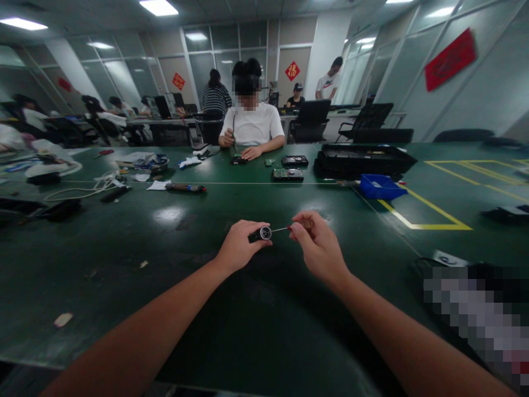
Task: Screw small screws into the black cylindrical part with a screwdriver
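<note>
Above the green table, my left hand is closed around a small black cylinder with a silver-ringed round end. That end faces me, and its inside is too small to make out. My right hand grips a screwdriver by its brownish handle. Its thin metal shaft points left, and the tip reaches the rim of the ringed end; whether it touches cannot be told. My fingers hide part of both things.
Across the green table a person works over a circuit board. Hard drives, a black tray and a blue bin lie beyond my hands. A dark tool and a white cable are left.
</note>
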`<state>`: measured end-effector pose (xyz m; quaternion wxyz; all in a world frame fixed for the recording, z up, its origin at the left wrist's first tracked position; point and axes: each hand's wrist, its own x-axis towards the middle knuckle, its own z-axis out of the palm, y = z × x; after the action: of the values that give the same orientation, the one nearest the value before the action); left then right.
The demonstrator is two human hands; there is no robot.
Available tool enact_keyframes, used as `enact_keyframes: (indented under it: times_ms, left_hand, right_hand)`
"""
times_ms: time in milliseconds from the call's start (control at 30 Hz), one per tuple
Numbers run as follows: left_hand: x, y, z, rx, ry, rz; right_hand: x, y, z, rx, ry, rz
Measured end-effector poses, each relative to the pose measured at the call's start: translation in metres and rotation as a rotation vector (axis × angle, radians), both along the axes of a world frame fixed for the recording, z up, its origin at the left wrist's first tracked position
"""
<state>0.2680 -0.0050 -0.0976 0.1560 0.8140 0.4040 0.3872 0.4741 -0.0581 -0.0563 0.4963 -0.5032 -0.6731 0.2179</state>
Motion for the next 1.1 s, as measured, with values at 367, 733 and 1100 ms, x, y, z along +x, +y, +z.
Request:
enact_keyframes:
  times_ms: [367,733,1100]
  left_hand:
    - [0.002,0.0,0.0,0.007,0.021,0.012]
    - [0.002,0.005,0.0,0.044,0.104,-0.01]
    - [0.003,0.003,0.001,0.038,0.085,-0.008]
  right_hand:
    - [-0.004,0.011,-0.006,-0.078,0.41,0.032]
    - [0.009,0.028,-0.019,-0.276,0.664,-0.065]
    - [-0.003,0.009,-0.008,-0.034,0.231,-0.094]
